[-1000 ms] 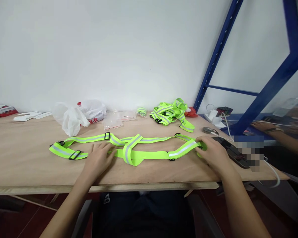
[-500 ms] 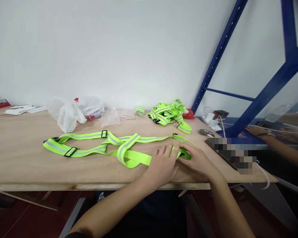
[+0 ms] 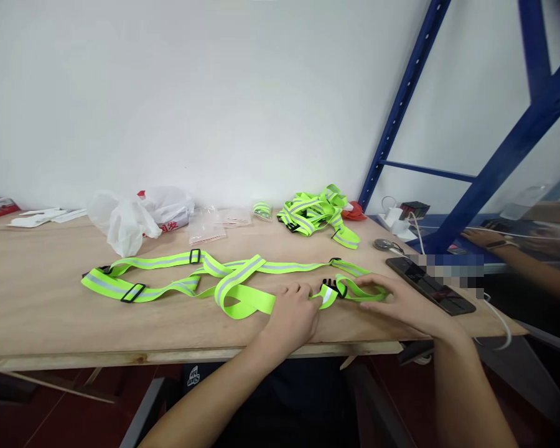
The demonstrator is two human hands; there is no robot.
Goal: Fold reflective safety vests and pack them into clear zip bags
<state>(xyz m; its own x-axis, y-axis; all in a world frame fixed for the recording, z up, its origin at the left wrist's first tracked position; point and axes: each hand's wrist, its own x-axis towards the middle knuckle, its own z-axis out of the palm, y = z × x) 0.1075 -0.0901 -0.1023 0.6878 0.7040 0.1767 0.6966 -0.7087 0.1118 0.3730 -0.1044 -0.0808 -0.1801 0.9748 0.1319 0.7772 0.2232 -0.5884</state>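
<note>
A neon-yellow reflective strap harness with grey stripes and black buckles lies spread across the wooden table. My left hand rests on the strap near its right part, fingers curled down onto it beside a black buckle. Just to the right, my right hand pinches the strap's right end loop between thumb and fingers.
A second bundle of yellow straps lies at the back, with a white plastic bag and clear bags to its left. A phone lies right of my hands. Another person's hand is at the far right by the blue rack.
My left hand crossed from the strap's middle to its right part next to my right hand. The right end of the strap has been folded inward and then pulled out a little.
</note>
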